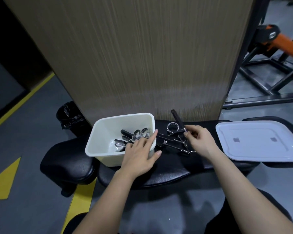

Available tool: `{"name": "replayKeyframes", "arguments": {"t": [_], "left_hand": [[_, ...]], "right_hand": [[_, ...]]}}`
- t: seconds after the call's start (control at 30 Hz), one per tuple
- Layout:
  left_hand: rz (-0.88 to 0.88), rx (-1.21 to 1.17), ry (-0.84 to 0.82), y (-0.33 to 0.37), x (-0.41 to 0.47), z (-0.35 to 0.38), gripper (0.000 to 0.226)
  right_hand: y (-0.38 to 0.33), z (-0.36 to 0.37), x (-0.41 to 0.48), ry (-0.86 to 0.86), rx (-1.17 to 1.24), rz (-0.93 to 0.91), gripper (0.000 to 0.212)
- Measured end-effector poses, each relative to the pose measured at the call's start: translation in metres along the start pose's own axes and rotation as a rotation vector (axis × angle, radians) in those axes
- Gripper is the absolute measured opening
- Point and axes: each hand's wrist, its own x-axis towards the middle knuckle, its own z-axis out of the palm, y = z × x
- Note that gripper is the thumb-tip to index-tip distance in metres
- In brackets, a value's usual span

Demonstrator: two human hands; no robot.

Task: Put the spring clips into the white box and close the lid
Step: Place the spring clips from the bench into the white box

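Spring clips [135, 135], one white box [107, 130]

- Box [107, 132]: white, rectangular, deep, open-topped; it stands upright on the black padded bench [167, 168], at about 9 o'clock from the loose clips.
- Clips in box [135, 135]: several lie jumbled on its floor, chrome coils with black handle grips, crowded toward its 3 o'clock side.
- Loose clips [174, 139]: a tangled heap on the bench just beside the box; one coil [172, 127] sits at the heap's 12 o'clock, a black handle slanting up from it.
- Lid [259, 141]: white, flat, rounded corners, off the box, lying at 3 o'clock from the heap, well apart from the box.
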Motion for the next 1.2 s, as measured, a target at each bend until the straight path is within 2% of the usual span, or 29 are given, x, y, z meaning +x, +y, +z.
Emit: {"name": "replayKeyframes", "arguments": {"t": [0.1, 0.17, 0.2, 0.27, 0.3, 0.37, 0.47, 0.53, 0.7, 0.77, 0.87, 0.97, 1.03, 1.1, 1.17, 1.2], "left_hand": [[-0.03, -0.087, -0.017, 0.0, 0.002, -0.003, 0.072], [-0.037, -0.148, -0.01, 0.001, 0.003, -0.004, 0.073], [-0.043, -0.207, 0.013, 0.002, 0.003, -0.005, 0.074], [-0.054, -0.337, 0.123, 0.004, 0.0, -0.009, 0.075], [-0.035, -0.328, 0.204, 0.005, -0.001, -0.011, 0.074], [0.057, -0.096, 0.375, 0.004, -0.003, -0.013, 0.067], [0.179, 0.165, 0.539, -0.003, 0.007, -0.017, 0.041], [0.187, 0.282, 0.564, -0.012, 0.011, -0.021, 0.027], [0.328, 0.437, 0.445, -0.022, 0.013, -0.038, 0.032], [0.362, 0.498, 0.41, -0.02, 0.015, -0.043, 0.026], [0.303, 0.461, 0.406, -0.026, 0.014, -0.04, 0.03], [0.133, 0.319, 0.447, -0.042, 0.007, -0.035, 0.037], [-0.006, 0.234, 0.5, -0.055, 0.001, -0.034, 0.035], [-0.109, 0.198, 0.509, -0.067, -0.003, -0.036, 0.021], [-0.14, 0.215, 0.458, -0.076, -0.003, -0.037, 0.007], [-0.146, 0.233, 0.412, -0.08, -0.002, -0.036, 0.007]], "right_hand": [[-0.007, 0.008, -0.006, 0.273, -0.161, -0.168, 0.03], [-0.015, 0.012, -0.009, 0.424, -0.07, -0.193, 0.032], [-0.019, 0.013, -0.008, 0.421, 0.008, -0.178, 0.031], [-0.024, 0.016, -0.007, 0.308, 0.151, -0.119, 0.03], [-0.026, 0.017, -0.007, 0.244, 0.218, -0.08, 0.028], [-0.035, 0.021, -0.01, 0.132, 0.39, 0.008, 0.026], [-0.042, 0.026, -0.013, -0.021, 0.568, 0.125, 0.027], [-0.044, 0.031, -0.012, -0.094, 0.592, 0.161, 0.029], [-0.043, 0.036, -0.006, -0.167, 0.523, 0.02, 0.025], [-0.041, 0.036, -0.004, -0.166, 0.493, -0.008, 0.024], [-0.044, 0.036, -0.003, -0.116, 0.602, 0.043, 0.029], [-0.037, 0.037, 0.003, -0.054, 0.606, 0.132, 0.033], [-0.028, 0.039, 0.007, -0.073, 0.501, 0.217, 0.044], [-0.019, 0.041, 0.008, -0.112, 0.349, 0.297, 0.046], [-0.009, 0.043, 0.008, -0.138, 0.154, 0.344, 0.042], [-0.005, 0.044, 0.007, -0.163, 0.075, 0.358, 0.042]]}}
